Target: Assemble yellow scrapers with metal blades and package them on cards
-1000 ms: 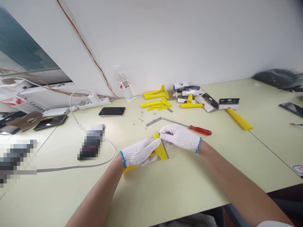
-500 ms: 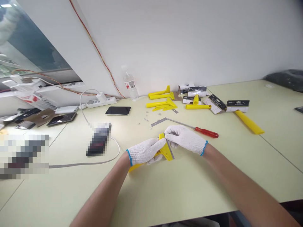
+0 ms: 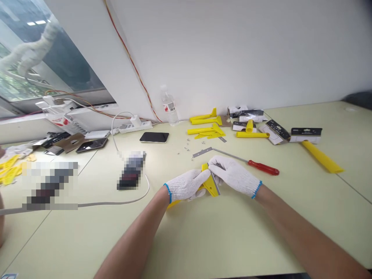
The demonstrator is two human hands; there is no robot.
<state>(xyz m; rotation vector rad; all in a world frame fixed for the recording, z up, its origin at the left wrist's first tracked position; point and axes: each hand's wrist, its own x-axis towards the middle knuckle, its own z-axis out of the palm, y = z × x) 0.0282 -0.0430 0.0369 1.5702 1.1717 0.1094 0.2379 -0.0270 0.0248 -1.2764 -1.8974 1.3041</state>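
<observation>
Both my hands wear white knit gloves with blue cuffs. My left hand (image 3: 186, 185) and my right hand (image 3: 234, 176) together grip a yellow plastic scraper (image 3: 209, 186) above the desk, and its handle is mostly hidden behind my left hand. A thin steel blade (image 3: 215, 183) sits along the scraper's head, beneath my right fingertips. A red-handled screwdriver (image 3: 263, 167) lies just beyond my right hand, its shaft reaching a loose steel blade (image 3: 202, 152). Small metal screws (image 3: 186, 148) are scattered further back.
Yellow scraper parts (image 3: 206, 131) and packaging cards (image 3: 305, 135) lie along the back of the pale desk (image 3: 203, 240). A phone (image 3: 154, 137), power strip (image 3: 135, 126), water bottle (image 3: 169, 106) and a pixelated object (image 3: 132, 170) stand left of them.
The whole view has shifted, with the desk items sliding right and more of the left side showing. My hands stay on the scraper, with no clear change in grip.
</observation>
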